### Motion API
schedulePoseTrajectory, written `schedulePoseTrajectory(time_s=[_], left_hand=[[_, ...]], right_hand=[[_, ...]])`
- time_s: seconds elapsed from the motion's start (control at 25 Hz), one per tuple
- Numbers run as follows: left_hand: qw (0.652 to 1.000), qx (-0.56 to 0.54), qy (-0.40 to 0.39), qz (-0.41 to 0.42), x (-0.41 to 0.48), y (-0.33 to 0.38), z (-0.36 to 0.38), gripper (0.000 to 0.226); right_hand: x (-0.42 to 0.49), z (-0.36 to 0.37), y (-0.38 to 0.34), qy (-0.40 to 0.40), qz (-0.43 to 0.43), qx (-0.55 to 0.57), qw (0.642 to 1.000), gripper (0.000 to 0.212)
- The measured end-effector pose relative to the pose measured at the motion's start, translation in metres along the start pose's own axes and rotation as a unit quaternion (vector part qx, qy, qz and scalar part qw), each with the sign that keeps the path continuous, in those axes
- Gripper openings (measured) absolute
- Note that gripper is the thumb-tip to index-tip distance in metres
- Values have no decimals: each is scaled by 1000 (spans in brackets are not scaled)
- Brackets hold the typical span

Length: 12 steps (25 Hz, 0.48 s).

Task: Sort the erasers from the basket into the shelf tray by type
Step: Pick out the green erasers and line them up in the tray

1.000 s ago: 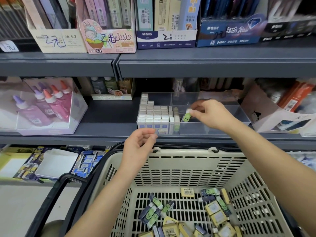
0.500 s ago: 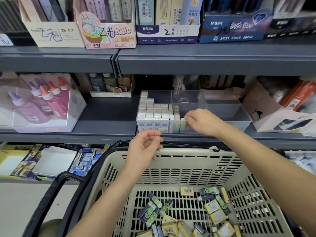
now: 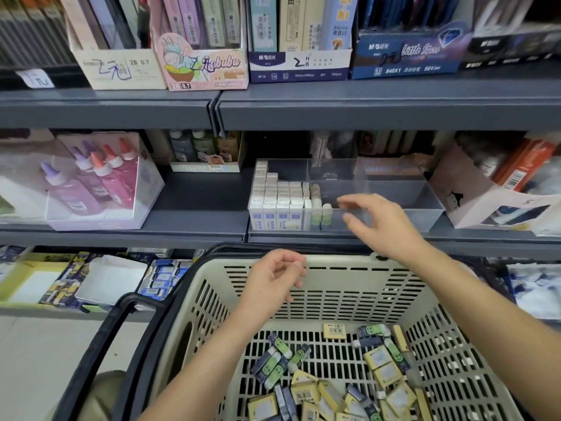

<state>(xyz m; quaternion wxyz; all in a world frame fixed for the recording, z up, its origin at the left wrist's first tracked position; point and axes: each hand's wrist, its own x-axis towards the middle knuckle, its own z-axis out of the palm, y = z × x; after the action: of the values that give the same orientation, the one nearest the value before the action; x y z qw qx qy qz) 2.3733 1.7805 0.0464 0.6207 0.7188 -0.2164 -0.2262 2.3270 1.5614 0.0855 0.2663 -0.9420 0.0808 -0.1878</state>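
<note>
Right hand (image 3: 379,223) is hovering just in front of the shelf tray (image 3: 425,205), fingers spread and relaxed, holding nothing and touching nothing; its outline is blurring. Just left of its fingertips, two green erasers (image 3: 326,212) are standing upright at the tray's front wall. Further left of the hand, white erasers (image 3: 279,199) are filling their own compartment.

Left hand (image 3: 273,276) is hanging over the far rim of the basket (image 3: 334,287), below and left of the right hand, fingers loosely curled, nothing visible in it.

Judgement: the next pick is in hand. Below both hands, loose green-sleeved erasers (image 3: 273,363) and yellow erasers (image 3: 385,369) are lying mixed on the basket floor. Doing it well probably means taking one type at a time, pinching each by its long sides, and standing it upright against its own kind. Yellow ones likely need one of the empty compartments beyond the right hand.
</note>
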Motion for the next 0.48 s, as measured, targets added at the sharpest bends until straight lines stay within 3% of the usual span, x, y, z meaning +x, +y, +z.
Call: schedulePoseTrajectory(time_s=[0.08,0.12,0.24,0.36,0.48], left_hand=[[998,16,-14,-54,-5,-15,3,14],[996,26,-17,-86,-8,-26,3,13],[981,85,2,-172,-11,-64,0,9],[954,197,-9,-225,-16,-105,-7,8],[898,338,-91,-266,-27,-136,-8,23]], right_hand=[[-32,6,-7,73,25,108,991,21],[-48,13,-9,71,31,123,989,17],[-84,43,-17,14,-59,-17,998,19],[-110,77,-24,-102,-68,-13,992,22],[-137,117,-17,-300,7,-31,953,25]])
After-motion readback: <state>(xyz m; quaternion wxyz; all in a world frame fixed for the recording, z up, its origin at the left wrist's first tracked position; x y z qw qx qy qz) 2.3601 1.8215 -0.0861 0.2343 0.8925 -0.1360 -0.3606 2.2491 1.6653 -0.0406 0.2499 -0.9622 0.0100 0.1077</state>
